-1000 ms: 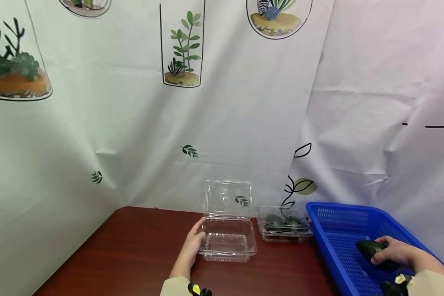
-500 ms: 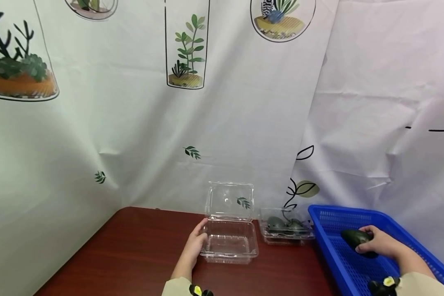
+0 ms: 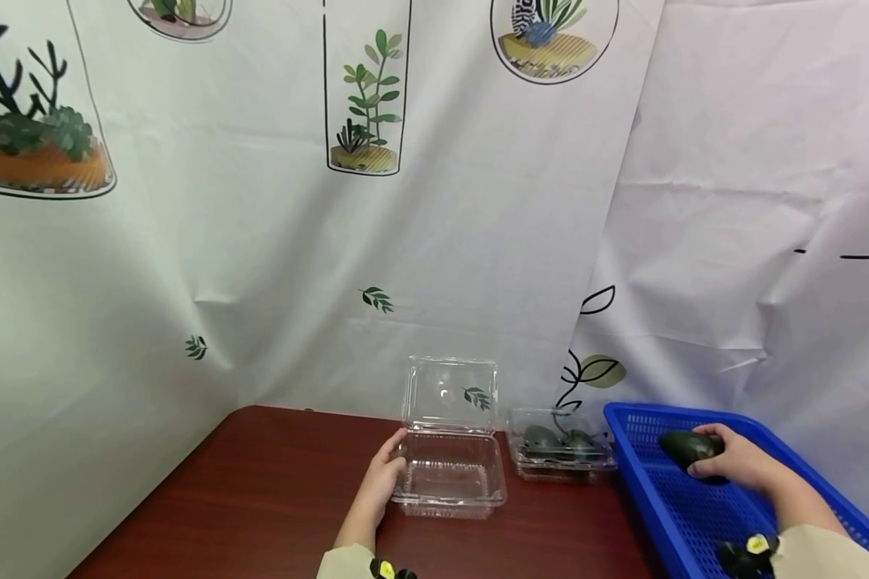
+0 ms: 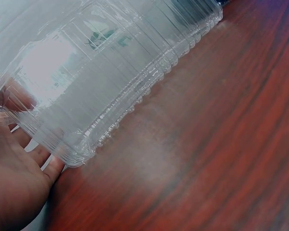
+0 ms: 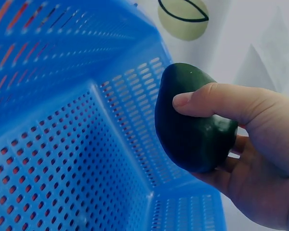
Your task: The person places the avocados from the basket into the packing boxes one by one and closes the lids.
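Note:
In the head view, a clear plastic clamshell container (image 3: 449,490) stands on the table with its lid raised at the back and nothing inside. My left hand (image 3: 378,486) holds its left side; the left wrist view shows fingers (image 4: 36,154) against the plastic wall, partly seen through it. Over the blue plastic basket (image 3: 626,482), my right hand (image 3: 742,462) grips a dark green avocado (image 3: 684,446). The right wrist view has the thumb (image 5: 197,102) across the avocado's upper side and the other fingers curled beneath, mostly hidden.
Right of the raised-lid container is a second clear container (image 3: 561,450) with dark green avocados inside, close beside the basket. A reddish-brown table (image 3: 282,498) lies under everything. Behind it hangs a white printed cloth (image 3: 478,241).
My right hand has lifted the avocado up from lower in the basket and carried it left, toward the basket's left side. The left hand stays on the container.

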A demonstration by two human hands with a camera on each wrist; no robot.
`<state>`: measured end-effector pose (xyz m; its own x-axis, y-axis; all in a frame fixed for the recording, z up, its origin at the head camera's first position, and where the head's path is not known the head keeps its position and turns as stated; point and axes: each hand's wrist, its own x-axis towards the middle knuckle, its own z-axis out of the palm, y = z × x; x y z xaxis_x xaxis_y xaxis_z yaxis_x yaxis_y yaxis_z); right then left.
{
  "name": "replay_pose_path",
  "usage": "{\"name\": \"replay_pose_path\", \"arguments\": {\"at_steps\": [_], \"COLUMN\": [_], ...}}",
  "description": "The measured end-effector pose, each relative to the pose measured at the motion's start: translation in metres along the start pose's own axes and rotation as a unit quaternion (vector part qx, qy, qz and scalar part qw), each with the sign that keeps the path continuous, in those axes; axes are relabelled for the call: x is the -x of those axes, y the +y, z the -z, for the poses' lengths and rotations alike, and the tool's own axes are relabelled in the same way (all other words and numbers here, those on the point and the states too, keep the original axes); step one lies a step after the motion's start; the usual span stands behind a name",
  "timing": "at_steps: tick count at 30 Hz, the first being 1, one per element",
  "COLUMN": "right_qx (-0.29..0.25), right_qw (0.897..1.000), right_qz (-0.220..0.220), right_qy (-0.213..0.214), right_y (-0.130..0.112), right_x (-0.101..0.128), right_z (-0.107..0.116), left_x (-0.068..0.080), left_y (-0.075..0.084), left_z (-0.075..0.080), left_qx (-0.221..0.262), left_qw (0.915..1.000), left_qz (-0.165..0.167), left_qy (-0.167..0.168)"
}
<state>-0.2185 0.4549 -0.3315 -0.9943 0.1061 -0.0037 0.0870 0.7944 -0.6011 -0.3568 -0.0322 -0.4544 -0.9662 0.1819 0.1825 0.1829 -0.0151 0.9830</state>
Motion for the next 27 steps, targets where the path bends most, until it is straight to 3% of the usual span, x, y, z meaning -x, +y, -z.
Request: {"name": "replay_pose_path", "arguments": {"at_steps": [11,27], "right_qx": [0.024,0.029], "right_qw": [0.998,0.994], "right_qz": [0.056,0.094], "right_qy": [0.031,0.041], "right_y": [-0.022,-0.048], "right_x": [0.0,-0.009], "right_z": [0.006,0.015], "left_x": [-0.002,0.002], "left_y": [-0.002,0.001], "left_z": [0.0,0.0], "left_qx": [-0.006,-0.005], "left_qw": [1.0,0.9999], "left_qz": [0.001,-0.009], "left_qy": [-0.002,0.0]}}
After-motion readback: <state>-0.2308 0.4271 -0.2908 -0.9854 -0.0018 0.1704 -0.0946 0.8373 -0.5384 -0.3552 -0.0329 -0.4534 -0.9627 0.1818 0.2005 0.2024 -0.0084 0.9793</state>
